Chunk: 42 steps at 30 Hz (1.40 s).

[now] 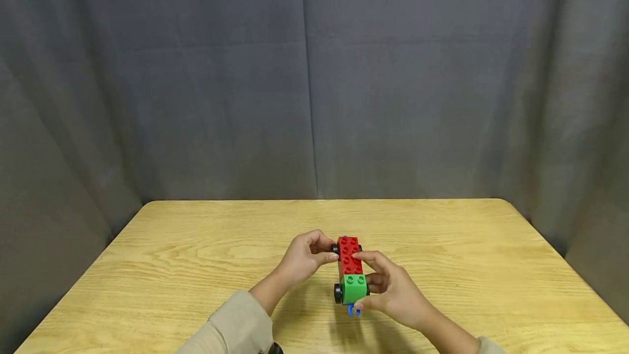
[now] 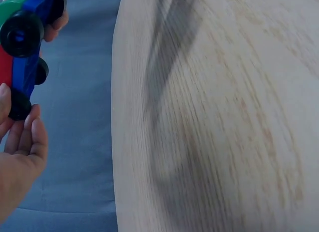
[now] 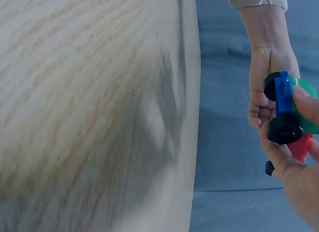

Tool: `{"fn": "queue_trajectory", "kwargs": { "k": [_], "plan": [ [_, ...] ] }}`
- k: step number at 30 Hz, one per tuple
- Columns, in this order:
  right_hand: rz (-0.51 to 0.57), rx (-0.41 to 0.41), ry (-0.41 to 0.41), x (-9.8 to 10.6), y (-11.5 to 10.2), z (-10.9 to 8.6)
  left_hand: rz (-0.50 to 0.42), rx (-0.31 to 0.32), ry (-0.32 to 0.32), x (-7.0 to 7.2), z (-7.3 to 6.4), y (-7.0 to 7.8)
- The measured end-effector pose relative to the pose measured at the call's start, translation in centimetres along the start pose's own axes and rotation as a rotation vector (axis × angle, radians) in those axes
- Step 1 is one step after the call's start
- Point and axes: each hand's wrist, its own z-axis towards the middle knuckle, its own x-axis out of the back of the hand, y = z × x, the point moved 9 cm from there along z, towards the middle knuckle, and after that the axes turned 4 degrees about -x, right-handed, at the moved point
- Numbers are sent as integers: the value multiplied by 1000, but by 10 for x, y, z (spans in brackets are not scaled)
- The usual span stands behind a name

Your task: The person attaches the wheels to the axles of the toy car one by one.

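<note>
Both hands hold a toy car of building blocks point(image 1: 348, 258) up above the table. A red studded block point(image 1: 345, 266) makes its far part, and a green block point(image 1: 355, 291) with two studs sits at the near end. Under them runs a blue base point(image 2: 24, 75) with black wheels point(image 2: 21, 34). A blue hook point(image 1: 351, 310) sticks out at the near end. My left hand point(image 1: 301, 259) pinches the far left wheel between thumb and fingers. My right hand point(image 1: 395, 294) grips the car's right side, thumb at the green end and index fingertip on the red studs.
The light wooden table point(image 1: 196, 245) lies below, with shadows of the hands and car on it. Grey curtains point(image 1: 221, 97) hang behind the table and at both sides. A beige sleeve point(image 1: 241, 321) covers the left forearm.
</note>
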Motion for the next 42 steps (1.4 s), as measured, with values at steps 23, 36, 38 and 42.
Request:
{"fn": "queue_trajectory", "kwargs": {
  "k": [23, 36, 38, 42],
  "plan": [
    [-69, -6, -149, 7, -7, -2, -46, 80, -202, -3, 3, 24],
    [50, -3, -200, 1, -4, -3, -16, 175, -153, -5, 8, -1],
    [53, -3, -198, 0, -4, -3, -5, 181, -131, -3, 8, -4],
    [36, -37, -146, 3, -2, -2, 17, 181, -83, -1, 6, -3]
  ]
}}
